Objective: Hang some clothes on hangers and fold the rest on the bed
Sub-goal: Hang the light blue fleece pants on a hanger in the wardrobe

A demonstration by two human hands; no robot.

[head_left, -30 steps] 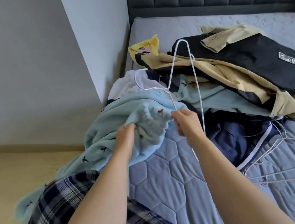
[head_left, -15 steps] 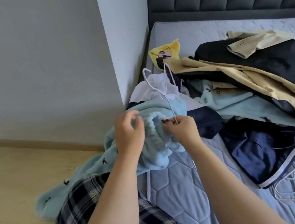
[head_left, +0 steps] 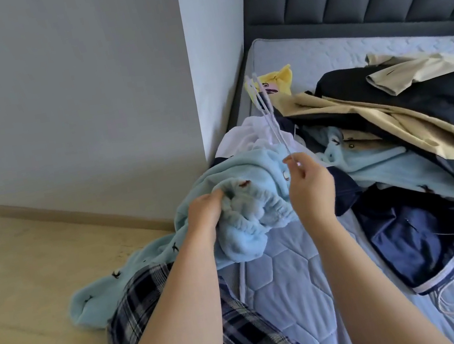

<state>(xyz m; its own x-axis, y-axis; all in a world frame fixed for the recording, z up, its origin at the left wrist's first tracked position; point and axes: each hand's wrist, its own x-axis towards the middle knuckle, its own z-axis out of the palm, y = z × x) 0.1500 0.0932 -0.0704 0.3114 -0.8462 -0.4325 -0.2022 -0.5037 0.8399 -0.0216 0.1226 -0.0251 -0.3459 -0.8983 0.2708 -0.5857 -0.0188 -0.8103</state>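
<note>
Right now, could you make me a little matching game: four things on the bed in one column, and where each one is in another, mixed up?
Things:
1 white hanger
2 light blue fleece
3 yellow cloth
4 navy garment

Places:
a bunched in the left hand
b spread on the mattress, white trim showing
c pinched in the right hand
d far back, beside the wall

Pairs: 1-c, 2-a, 3-d, 4-b.
</note>
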